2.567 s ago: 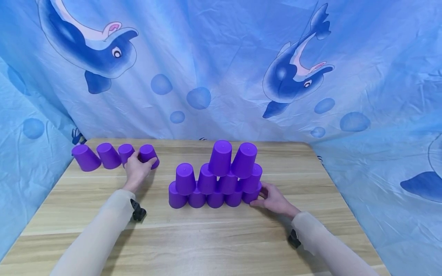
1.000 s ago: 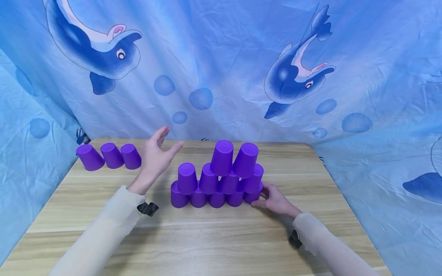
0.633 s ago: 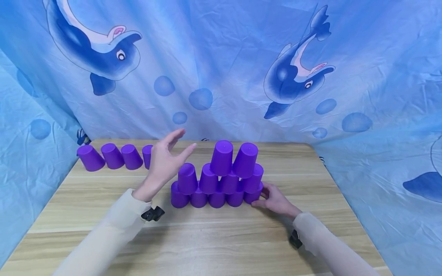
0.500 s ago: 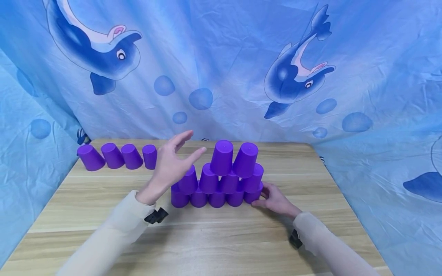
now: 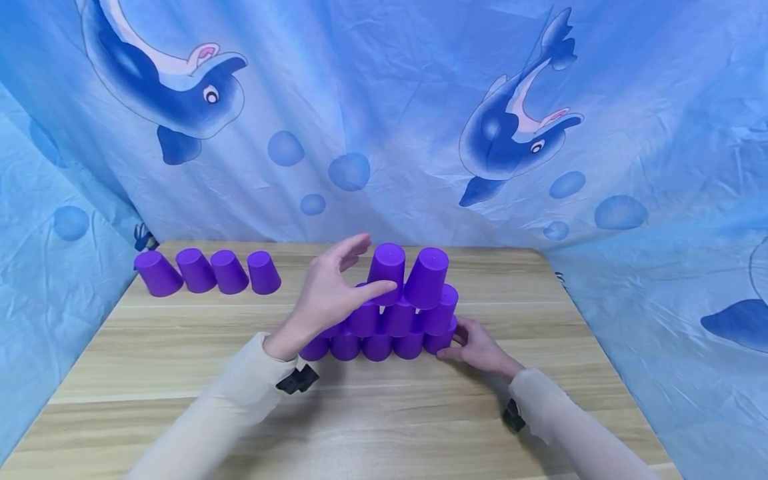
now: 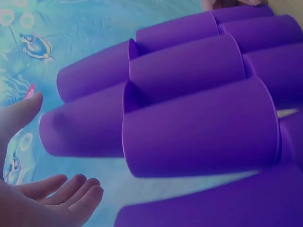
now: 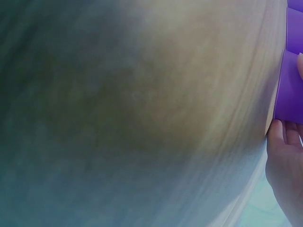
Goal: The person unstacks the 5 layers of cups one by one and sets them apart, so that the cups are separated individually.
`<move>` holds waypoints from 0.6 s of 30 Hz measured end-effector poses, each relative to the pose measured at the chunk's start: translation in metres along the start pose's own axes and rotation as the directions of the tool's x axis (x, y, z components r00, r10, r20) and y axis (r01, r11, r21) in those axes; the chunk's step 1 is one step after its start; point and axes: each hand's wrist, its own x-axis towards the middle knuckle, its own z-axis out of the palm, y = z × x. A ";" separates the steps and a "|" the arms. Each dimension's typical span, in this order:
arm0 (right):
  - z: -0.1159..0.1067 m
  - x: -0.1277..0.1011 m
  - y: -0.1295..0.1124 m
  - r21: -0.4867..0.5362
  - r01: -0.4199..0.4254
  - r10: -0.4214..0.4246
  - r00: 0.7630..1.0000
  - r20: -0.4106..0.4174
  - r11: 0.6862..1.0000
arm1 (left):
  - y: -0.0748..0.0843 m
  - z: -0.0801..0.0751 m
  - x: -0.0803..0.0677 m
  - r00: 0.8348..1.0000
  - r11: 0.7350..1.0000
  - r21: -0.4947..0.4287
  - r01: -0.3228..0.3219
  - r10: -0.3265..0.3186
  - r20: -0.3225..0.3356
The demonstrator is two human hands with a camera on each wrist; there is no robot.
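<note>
Curtain (image 5: 408,93): blue, printed and creased; hangs behind the table and down both sides;
Dolphins (image 5: 501,130): two large ones across the back; a blue fin (image 5: 735,325) at the right edge;
Bubbles (image 5: 349,172): rounded, darker blue, scattered around them;
Small fish (image 6: 37,46): printed on the curtain;
Table (image 5: 396,413): pale streaked wood; far right corner rounded;
Light: soft sheen on the wood.
</note>
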 end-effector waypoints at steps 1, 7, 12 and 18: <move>0.000 0.000 0.000 -0.001 0.000 0.000 1.000 0.000 1.000 | 0.000 0.002 0.000 1.000 1.000 0.007 0.000 0.000 0.007; -0.001 0.000 0.001 -0.011 0.009 -0.009 1.000 0.001 1.000 | -0.003 0.011 0.001 1.000 1.000 0.023 0.010 -0.010 0.030; -0.001 0.000 0.002 -0.021 0.025 -0.025 1.000 0.002 0.999 | -0.009 0.016 0.001 1.000 1.000 -0.016 0.000 0.001 0.023; -0.001 0.000 0.002 -0.011 0.008 -0.008 1.000 -0.001 1.000 | -0.013 0.019 0.002 1.000 0.998 -0.066 -0.005 0.006 0.015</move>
